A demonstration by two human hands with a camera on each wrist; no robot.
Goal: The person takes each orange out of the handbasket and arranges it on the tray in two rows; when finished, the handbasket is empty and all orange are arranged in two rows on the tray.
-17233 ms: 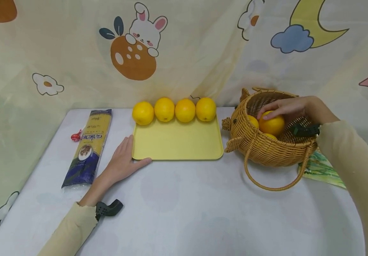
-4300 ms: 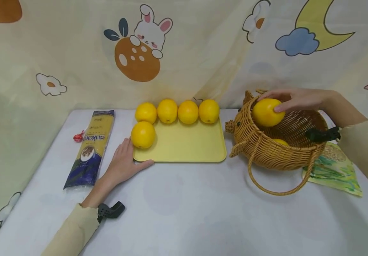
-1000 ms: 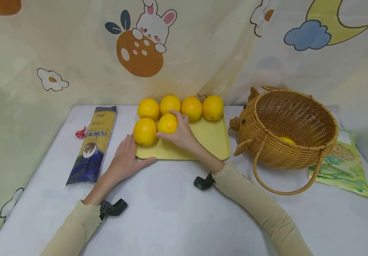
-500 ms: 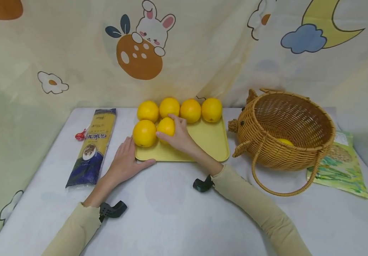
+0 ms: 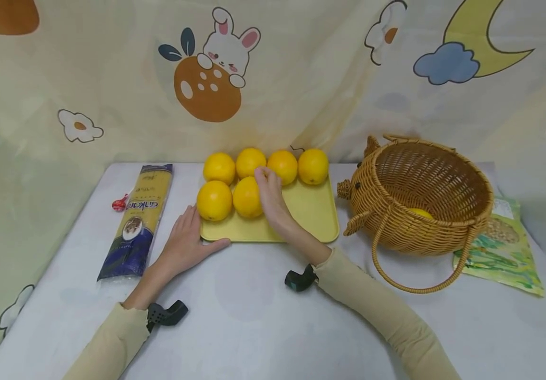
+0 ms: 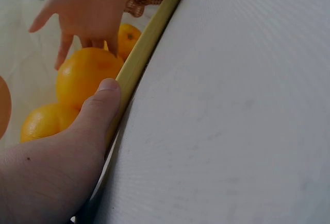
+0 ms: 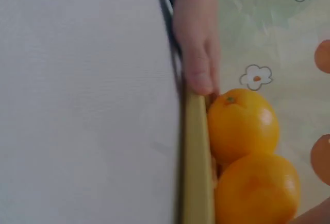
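Note:
A yellow tray (image 5: 312,216) carries a back row of several oranges (image 5: 282,167) and two in front. One front orange (image 5: 214,200) sits at the left; the other front orange (image 5: 247,197) is beside it. My right hand (image 5: 274,203) is at the right side of that second orange, its fingers extended and not wrapped around it. In the left wrist view, the right hand (image 6: 93,13) hangs over an orange with fingers spread. My left hand (image 5: 185,240) rests at the tray's front left corner, thumb along the front edge and straight fingers along the left side.
A wicker pig-shaped basket (image 5: 425,240) stands at the right with a yellow fruit (image 5: 420,212) inside. Partly behind it lies a green packet (image 5: 501,256). On the left are a pasta packet (image 5: 135,224) and a red wrapped candy (image 5: 120,203). A printed cloth hangs behind.
Over the last second, my right hand sets the second front orange down on the tray and lets it go. Earlier, both front oranges came from the basket. The left hand keeps its place.

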